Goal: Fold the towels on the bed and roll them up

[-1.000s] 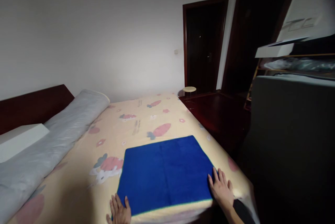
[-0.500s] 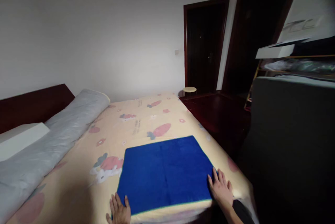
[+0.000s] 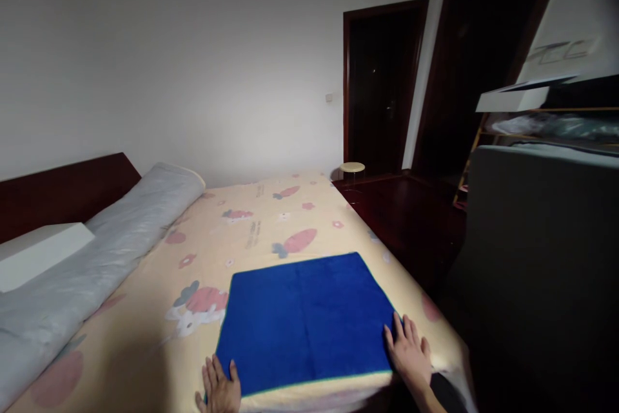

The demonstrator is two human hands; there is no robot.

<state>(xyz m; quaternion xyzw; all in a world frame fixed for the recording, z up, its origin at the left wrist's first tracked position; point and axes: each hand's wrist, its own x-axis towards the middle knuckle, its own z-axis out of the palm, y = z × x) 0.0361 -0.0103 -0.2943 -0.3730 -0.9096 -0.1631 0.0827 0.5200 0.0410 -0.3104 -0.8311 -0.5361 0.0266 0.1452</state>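
A blue cloth [image 3: 304, 323] with a thin green edge lies spread flat on the bed, a faint crease running down its middle. My left hand [image 3: 220, 386] rests on its near left corner, fingers apart and palm down. On the near right corner lies my right hand [image 3: 410, 348], also flat with the fingers spread. Neither hand grips anything. Under the cloth is a cream bed sheet [image 3: 261, 226] printed with carrots, flowers and rabbits.
A rolled grey quilt [image 3: 130, 232] and a white box [image 3: 43, 249] lie along the left, by the dark headboard [image 3: 62, 191]. A round stool [image 3: 352, 167] stands beyond the bed. At right are a dark grey panel [image 3: 541, 258] and a loaded shelf [image 3: 556, 123].
The view has shifted very slightly. Both hands and the blue cloth stay in the same places.
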